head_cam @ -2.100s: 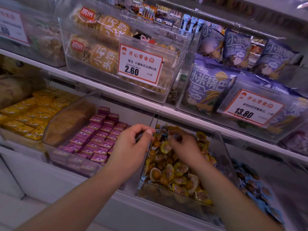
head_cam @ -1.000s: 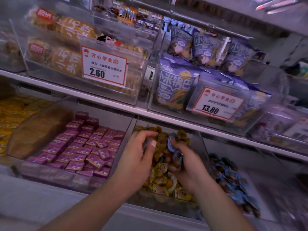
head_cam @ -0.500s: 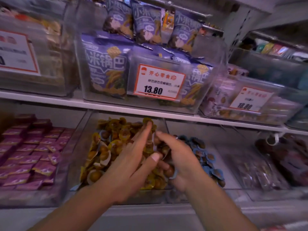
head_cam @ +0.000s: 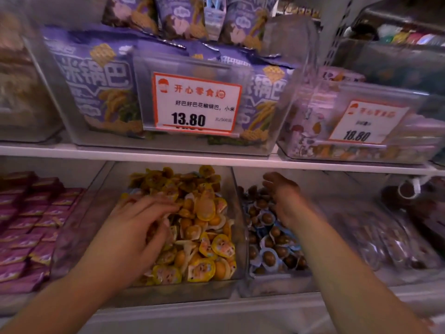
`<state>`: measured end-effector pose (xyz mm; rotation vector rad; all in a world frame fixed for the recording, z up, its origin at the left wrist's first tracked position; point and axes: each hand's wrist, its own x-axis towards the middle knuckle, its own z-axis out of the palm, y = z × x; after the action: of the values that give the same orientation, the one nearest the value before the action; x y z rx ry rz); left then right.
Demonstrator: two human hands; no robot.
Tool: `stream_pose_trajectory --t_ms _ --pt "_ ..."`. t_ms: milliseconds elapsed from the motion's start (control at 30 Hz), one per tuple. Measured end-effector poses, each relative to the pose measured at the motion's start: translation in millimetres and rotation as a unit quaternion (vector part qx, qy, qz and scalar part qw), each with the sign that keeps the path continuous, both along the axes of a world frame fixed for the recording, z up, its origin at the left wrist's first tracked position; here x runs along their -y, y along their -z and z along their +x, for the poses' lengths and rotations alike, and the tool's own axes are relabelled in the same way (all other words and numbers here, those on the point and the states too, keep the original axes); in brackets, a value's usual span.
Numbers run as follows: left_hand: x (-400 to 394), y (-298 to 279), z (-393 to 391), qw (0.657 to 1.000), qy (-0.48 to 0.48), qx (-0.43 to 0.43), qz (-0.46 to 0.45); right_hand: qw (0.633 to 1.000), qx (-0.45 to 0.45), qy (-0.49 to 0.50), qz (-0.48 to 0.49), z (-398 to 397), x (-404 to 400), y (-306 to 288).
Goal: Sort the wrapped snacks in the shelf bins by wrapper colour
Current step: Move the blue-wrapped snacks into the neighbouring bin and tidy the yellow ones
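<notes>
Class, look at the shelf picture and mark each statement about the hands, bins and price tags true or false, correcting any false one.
1. The left hand is in the bin of yellow-wrapped snacks. True.
2. The right hand is over the pink packets. False: it is over the bin of blue-wrapped snacks; the pink packets lie far left.
3. The price tag above the yellow bin reads 13.80. True.
4. The yellow and blue snacks share one bin. False: a clear wall separates two bins.
5. The right-hand price tag reads 2.60. False: it reads 18.80.
</notes>
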<state>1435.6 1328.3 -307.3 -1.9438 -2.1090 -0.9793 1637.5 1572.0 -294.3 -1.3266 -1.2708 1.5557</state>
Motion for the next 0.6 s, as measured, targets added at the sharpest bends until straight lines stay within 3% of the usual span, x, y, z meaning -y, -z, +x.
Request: stream_pose_trajectory --t_ms 67,133,267,333,433,600 --pt "6 -7 -13 0.998 -0.036 -0.041 0.011 0.987 0.104 -0.034 0.117 -4 6 -1" --pt "12 -13 -22 0.996 -0.062 -0.051 0.028 0.939 0.187 -0.057 0.282 -8 22 -7" --pt "31 -22 -31 0.992 -0.094 -0.073 0.038 0.886 0.126 -0.106 0.433 -23 83 -22" --pt "43 -24 -39 0.991 -0.115 -0.047 0.050 0.852 0.155 -0.193 0.461 -46 110 -22" --pt "59 -20 -49 0.989 -0.147 0.000 0.032 0.750 0.269 -0.316 0.516 -100 126 -10" --pt "72 -6 -63 0.988 -0.142 0.057 -0.030 0.612 0.421 -0.464 0.483 -182 115 9"
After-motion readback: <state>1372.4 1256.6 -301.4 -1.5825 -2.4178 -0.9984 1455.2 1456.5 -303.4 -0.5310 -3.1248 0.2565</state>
